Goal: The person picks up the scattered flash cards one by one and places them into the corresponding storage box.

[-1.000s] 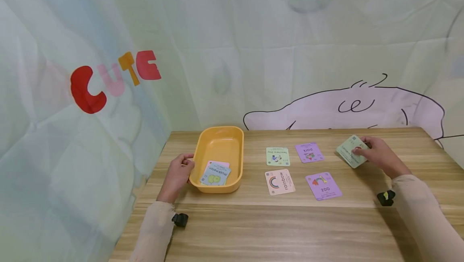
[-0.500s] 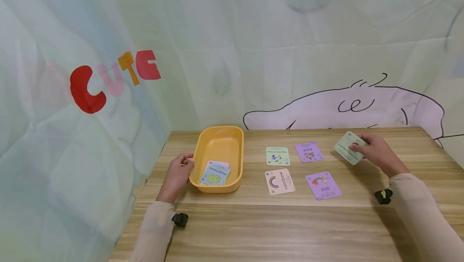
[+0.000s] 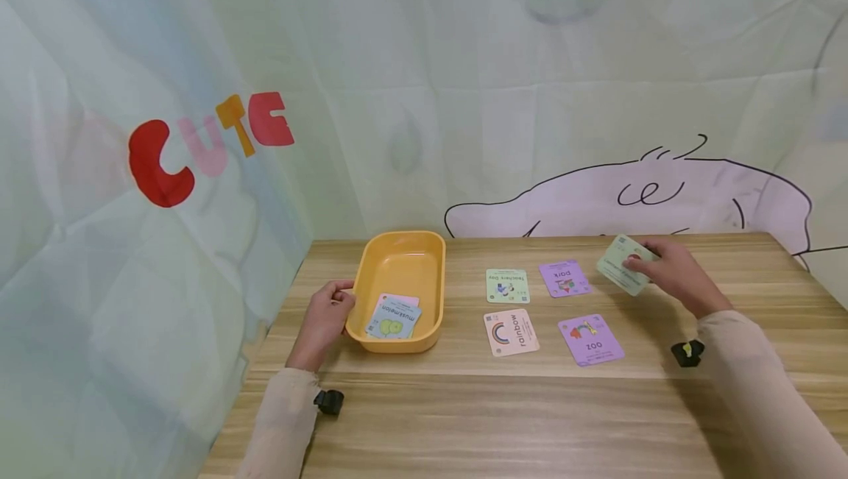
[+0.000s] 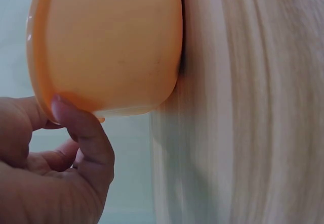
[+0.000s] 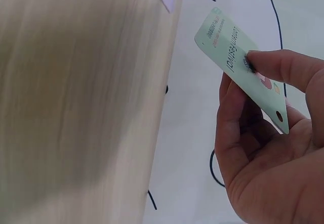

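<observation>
My right hand pinches a light green Lantern Festival card between thumb and fingers, raised above the table at the far right. In the right wrist view the card is tilted, with my thumb pressed on its printed face. On the left, my left hand grips the rim of a yellow-orange tray between thumb and fingers. Its thumb lies on the outer wall of the tray in the left wrist view. A blue muskmelon card lies in the tray, overlapping a mostly hidden pink card.
Between tray and right hand lie the green Teachers' Day card, purple park card, pale pink rainbow card and purple zoo card. The wooden table meets a printed curtain at the back and left.
My right hand has moved left and slightly toward the back with the Lantern Festival card, near the park card. The left hand, the tray and the cards on the table have stayed put.
</observation>
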A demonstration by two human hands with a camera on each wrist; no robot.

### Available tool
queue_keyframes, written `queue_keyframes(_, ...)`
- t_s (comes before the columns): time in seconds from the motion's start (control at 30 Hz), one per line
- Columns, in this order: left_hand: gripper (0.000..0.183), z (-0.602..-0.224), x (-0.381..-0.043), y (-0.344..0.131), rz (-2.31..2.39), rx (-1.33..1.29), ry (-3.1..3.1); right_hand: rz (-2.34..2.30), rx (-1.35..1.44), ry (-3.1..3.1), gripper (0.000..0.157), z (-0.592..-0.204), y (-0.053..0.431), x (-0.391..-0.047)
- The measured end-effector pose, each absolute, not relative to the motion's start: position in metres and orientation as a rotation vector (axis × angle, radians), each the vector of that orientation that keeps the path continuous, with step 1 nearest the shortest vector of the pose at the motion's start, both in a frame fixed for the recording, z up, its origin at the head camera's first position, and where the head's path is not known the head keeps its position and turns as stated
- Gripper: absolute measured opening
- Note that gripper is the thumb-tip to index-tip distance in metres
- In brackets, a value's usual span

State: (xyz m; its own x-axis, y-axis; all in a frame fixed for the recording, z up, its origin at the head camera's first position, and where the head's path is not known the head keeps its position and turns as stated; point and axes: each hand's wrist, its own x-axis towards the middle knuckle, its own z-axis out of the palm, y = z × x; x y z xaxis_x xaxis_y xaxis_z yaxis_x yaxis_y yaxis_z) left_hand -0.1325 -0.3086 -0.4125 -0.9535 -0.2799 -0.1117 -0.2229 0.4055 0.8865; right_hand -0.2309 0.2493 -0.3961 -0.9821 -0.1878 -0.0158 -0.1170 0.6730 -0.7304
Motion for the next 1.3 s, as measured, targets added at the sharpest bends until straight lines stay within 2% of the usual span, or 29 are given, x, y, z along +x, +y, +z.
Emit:
queue_keyframes(0.1,0.037,-0.413,-0.133,-0.309,-1.617,0.468,-2.586,-1.211,-0.260,2.788,0.057,-0.394,0.244,-0.232)
queue_keyframes(0.4,0.036,-0.413,-0.132,-0.308,-1.625,0.472,-2.581,-1.235,-0.255,2.789,0.041,-0.391,0.223,-0.236)
queue_keyframes(0.77,0.037,-0.412,-0.133,-0.307,-1.602,0.482,-2.591,-1.222,-0.260,2.748,0.044,-0.387,0.198,-0.238)
queue_keyframes(1.07,0.036,-0.412,-0.133,-0.307,-1.609,0.480,-2.590,-1.244,-0.321,2.731,0.035,-0.385,0.180,-0.241)
queue_keyframes(1.3,0.037,-0.412,-0.133,-0.308,-1.614,0.471,-2.588,-1.245,-0.338,2.710,0.036,-0.383,0.167,-0.242)
